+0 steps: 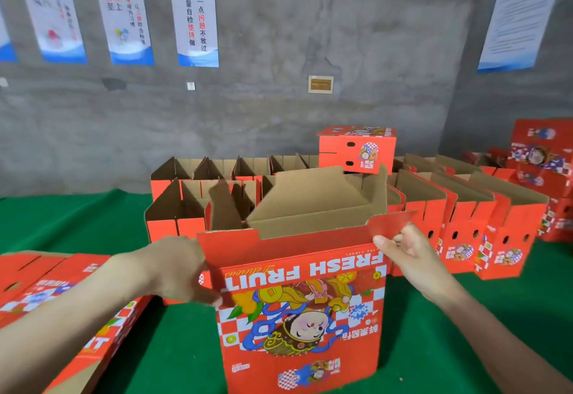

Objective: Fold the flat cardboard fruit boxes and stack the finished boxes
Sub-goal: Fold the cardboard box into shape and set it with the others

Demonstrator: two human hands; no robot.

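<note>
A red cardboard fruit box [297, 325] with "FRESH FRUIT" print upside down stands upright in front of me, its brown flaps open at the top. My left hand [183, 269] grips the box's left edge, fingers round the side flap. My right hand [406, 248] pinches the small red tab at the top right corner. A pile of flat red boxes [55, 294] lies at the left on the green table [465, 316]. Behind stand several folded open boxes [198, 204], and one closed box [356, 148] sits on top of them.
More folded boxes [471, 223] stand in a row at the right, with a taller red stack [542, 161] at the far right. A grey concrete wall with posters [193, 18] closes the back. Green cloth covers the table at left and front right.
</note>
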